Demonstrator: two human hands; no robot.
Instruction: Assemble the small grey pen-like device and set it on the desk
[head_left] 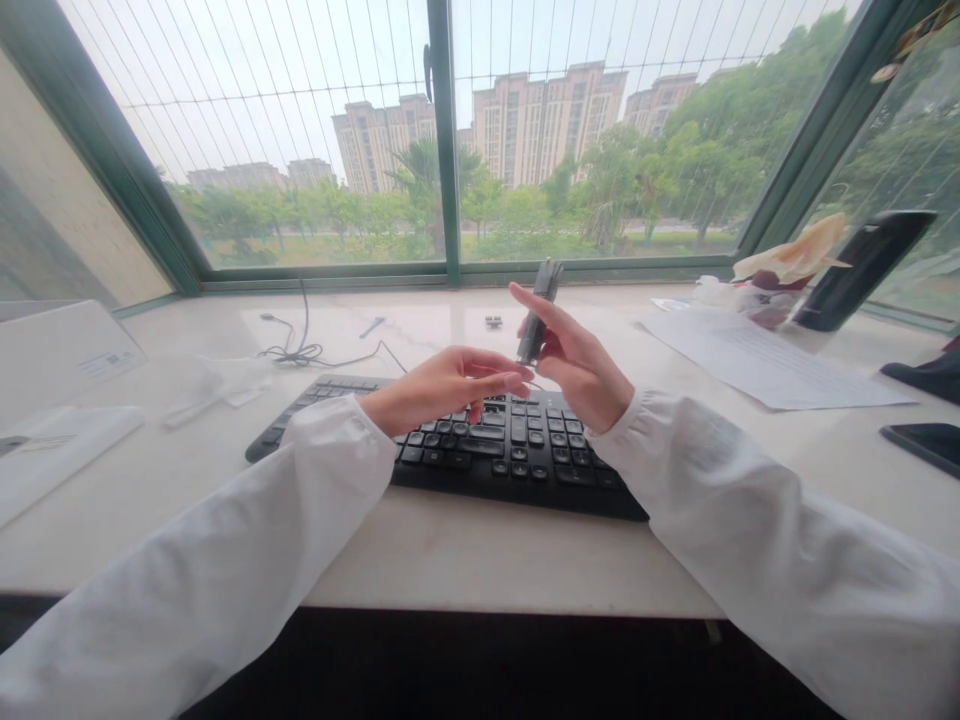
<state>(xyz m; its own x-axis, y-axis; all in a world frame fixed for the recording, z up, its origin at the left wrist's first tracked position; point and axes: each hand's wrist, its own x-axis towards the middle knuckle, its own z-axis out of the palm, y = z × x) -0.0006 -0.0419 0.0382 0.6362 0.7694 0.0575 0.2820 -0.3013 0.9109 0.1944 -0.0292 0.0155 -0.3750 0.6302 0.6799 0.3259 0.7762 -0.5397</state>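
My right hand [574,355] holds a dark grey stick-shaped tool [537,325], tilted with its top leaning right. The tool's kind is not clear; small metallic parts show at its lower end. My right index finger stretches up along it. Close to that lower end, the thumb and fingertips of my left hand [472,383] come together, and whatever may be between them is too small to make out. Both hands are above a black keyboard [517,455] on the white surface. Its middle upper keys are partly hidden by my hands.
Behind the keyboard lie a coiled cable [296,350] and small dark pieces [493,322]. Crumpled clear plastic [225,385] and a white box [67,345] are at left. On the right are paper sheets [765,360], a black upright object [862,270] and a phone [930,445].
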